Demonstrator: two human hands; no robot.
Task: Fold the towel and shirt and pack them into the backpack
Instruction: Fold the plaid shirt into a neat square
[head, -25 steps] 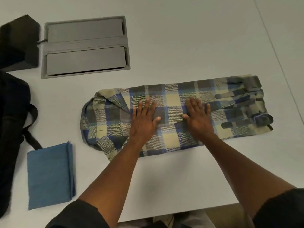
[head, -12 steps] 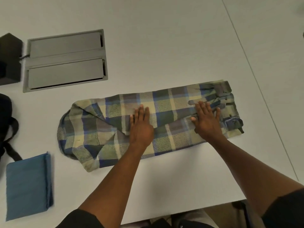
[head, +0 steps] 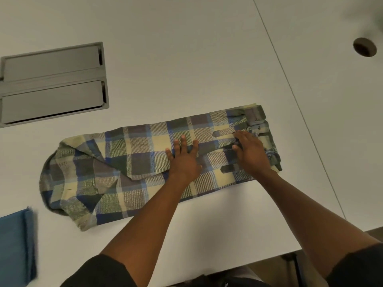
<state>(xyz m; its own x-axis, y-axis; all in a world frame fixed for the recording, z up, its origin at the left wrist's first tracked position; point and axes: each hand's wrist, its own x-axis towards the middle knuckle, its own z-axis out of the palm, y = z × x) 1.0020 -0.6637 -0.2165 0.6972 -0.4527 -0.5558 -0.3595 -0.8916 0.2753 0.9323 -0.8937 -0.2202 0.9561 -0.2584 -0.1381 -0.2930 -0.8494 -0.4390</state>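
Observation:
A plaid shirt (head: pixel 128 162) in blue, yellow and grey lies folded into a long strip across the white table (head: pixel 186 59), collar end at the left, cuffs at the right. My left hand (head: pixel 183 159) presses flat on the middle of the strip with fingers spread. My right hand (head: pixel 251 151) rests flat on the cuff end, fingers pointing left. A folded blue towel (head: pixel 15 245) lies at the lower left edge of the view. The backpack is out of view.
A grey metal cable hatch (head: pixel 51 83) with two flaps is set into the table at the upper left. A round cable hole (head: pixel 364 47) sits at the far right. The table's near edge runs along the lower right.
My right hand has slid rightward along the shirt to the cuff end. The view has shifted right, so the backpack and black box have left the frame.

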